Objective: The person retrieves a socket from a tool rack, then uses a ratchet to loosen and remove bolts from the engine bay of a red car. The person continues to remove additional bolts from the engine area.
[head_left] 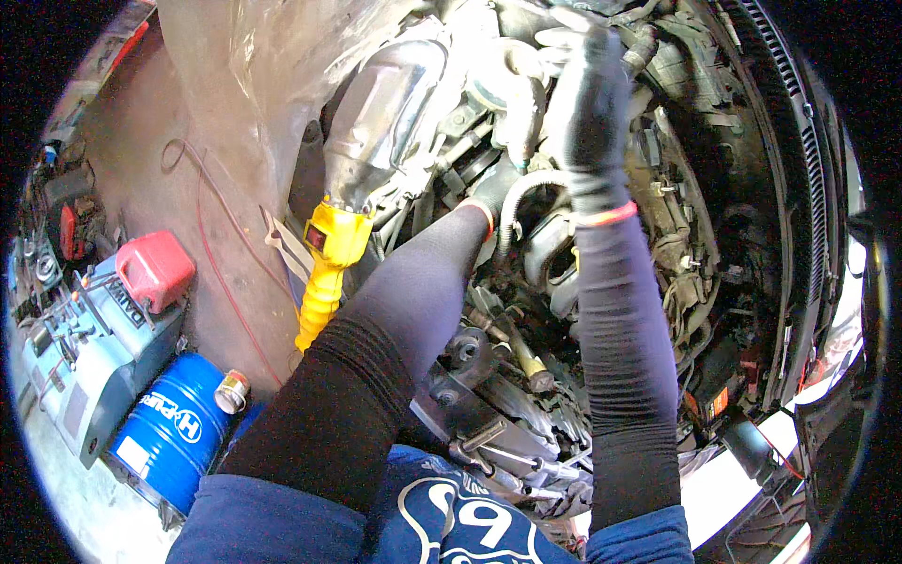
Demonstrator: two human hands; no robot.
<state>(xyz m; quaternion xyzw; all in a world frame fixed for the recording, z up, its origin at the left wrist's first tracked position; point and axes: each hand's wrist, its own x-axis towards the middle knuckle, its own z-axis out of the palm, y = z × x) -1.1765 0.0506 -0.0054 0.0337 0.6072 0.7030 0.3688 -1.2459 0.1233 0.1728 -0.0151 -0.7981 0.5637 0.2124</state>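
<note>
Both my arms, in dark sleeves, reach into an open engine bay (507, 343). My left hand (496, 185), in a dark glove, goes down among hoses and metal parts in the middle; its fingers are hidden. Beside it curves a pale corrugated hose (512, 211). Farther forward and to the right, my right hand (590, 108), in a dark glove with paler fingers, is smeared by motion over brightly lit engine parts; its grip is unclear. Left of my hands lies a caged work lamp with a yellow handle (324, 305), its metal reflector (387, 113) toward the far side.
A translucent plastic sheet (254, 75) hangs at the far left. On the floor, left, stand a blue drum (174, 428), a blue-grey machine (94, 362) with a red container (156, 271) on it, and a thin red cord (211, 221). A black slotted trim panel (806, 179) borders the bay's right side.
</note>
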